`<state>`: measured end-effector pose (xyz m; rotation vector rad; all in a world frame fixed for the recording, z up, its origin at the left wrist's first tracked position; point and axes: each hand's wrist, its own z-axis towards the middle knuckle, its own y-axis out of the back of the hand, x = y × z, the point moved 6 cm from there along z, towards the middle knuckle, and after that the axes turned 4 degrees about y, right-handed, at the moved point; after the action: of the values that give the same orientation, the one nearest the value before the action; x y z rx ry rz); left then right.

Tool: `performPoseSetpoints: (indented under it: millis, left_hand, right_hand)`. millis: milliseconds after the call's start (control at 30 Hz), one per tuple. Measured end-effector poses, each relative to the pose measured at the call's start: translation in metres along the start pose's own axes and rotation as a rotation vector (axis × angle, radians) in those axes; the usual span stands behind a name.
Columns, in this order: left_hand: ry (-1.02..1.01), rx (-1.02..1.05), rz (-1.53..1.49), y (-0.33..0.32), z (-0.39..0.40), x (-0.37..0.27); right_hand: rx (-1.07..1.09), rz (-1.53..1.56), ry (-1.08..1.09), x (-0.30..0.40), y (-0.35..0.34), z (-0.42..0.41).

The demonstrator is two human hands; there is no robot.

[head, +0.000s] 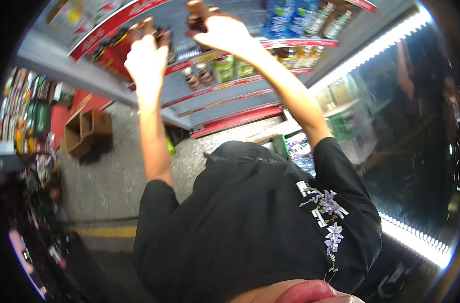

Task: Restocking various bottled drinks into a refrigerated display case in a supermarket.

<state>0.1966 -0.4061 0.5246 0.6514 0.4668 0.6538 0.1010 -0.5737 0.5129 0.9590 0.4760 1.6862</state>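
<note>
Both my arms reach forward to an upper tier of a shop shelf with red price strips. My left hand is at the shelf's left part, beside red and black packages; its fingers are bent round something dark that blur hides. Farther right, my right hand is at a dark brown bottle or jar, its fingers round the upper part. Blue-labelled bottles stand to the right of that hand. Small brown jars and green pouches are on the tier below.
A cardboard box stands on the concrete floor at left, near a rack of packed goods. Bright light strips edge the glass on the right. Boxes lie low before me, at right. More bottles stand at the shelf's right end.
</note>
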Motion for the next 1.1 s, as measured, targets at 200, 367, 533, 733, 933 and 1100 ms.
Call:
performPoseSetpoints:
  millis: [200, 367, 533, 733, 933, 1100]
  left_hand:
    - [-0.071, -0.118, -0.064, 0.014, -0.021, 0.017]
    - [-0.075, -0.168, -0.415, 0.010, -0.039, 0.025]
    - [-0.094, -0.382, -0.551, 0.023, -0.058, 0.020]
    - [-0.226, -0.372, -0.788, 0.060, -0.123, 0.056]
    - [-0.152, 0.220, -0.988, 0.028, -0.180, 0.115]
    - [0.097, 0.462, -0.828, -0.025, -0.206, 0.163]
  right_hand:
    - [-0.071, -0.059, -0.101, 0.016, 0.008, -0.024]
    - [-0.206, 0.043, -0.123, 0.015, 0.013, -0.049]
    - [-0.375, 0.068, -0.002, 0.010, -0.002, -0.074]
    - [-0.628, -0.004, 0.156, 0.066, 0.003, -0.121]
    - [-0.126, 0.156, -0.544, 0.081, -0.070, -0.177]
    - [0.051, 0.111, -0.477, 0.090, -0.156, -0.184]
